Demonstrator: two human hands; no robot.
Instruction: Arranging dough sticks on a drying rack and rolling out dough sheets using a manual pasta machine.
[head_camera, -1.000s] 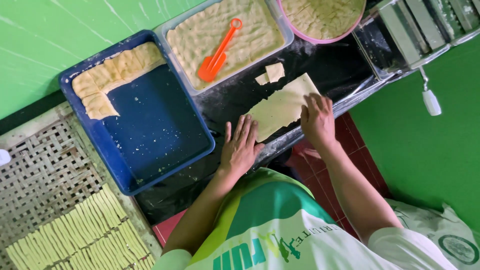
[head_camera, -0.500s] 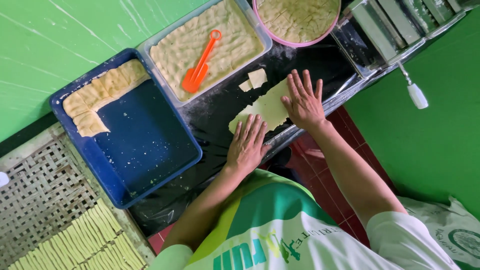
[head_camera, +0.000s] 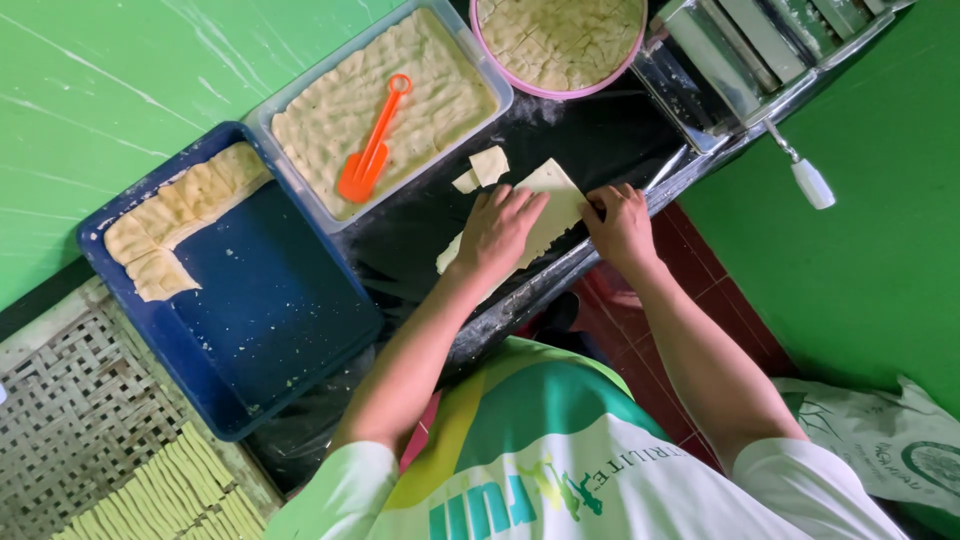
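A thin pale dough sheet (head_camera: 556, 190) lies on the black work surface (head_camera: 420, 240). My left hand (head_camera: 502, 230) rests flat on its middle, fingers spread. My right hand (head_camera: 620, 225) presses on the sheet's near right edge, by the table rim. Two small dough scraps (head_camera: 482, 168) lie just beyond the sheet. Part of the sheet is hidden under my left hand.
A clear tray of dough (head_camera: 440, 90) holds an orange scraper (head_camera: 368, 158). A blue tray (head_camera: 270, 300) has dough pieces along its far side. A pink bowl of dough (head_camera: 560, 40), a metal roller machine (head_camera: 740, 50) with a white-handled crank (head_camera: 810, 182), and a woven rack of dough strips (head_camera: 150, 490) surround the surface.
Both hands slid along the dough sheet toward the roller machine side; my left hand moved from the sheet's near end onto its middle, and my right hand moved to its edge.
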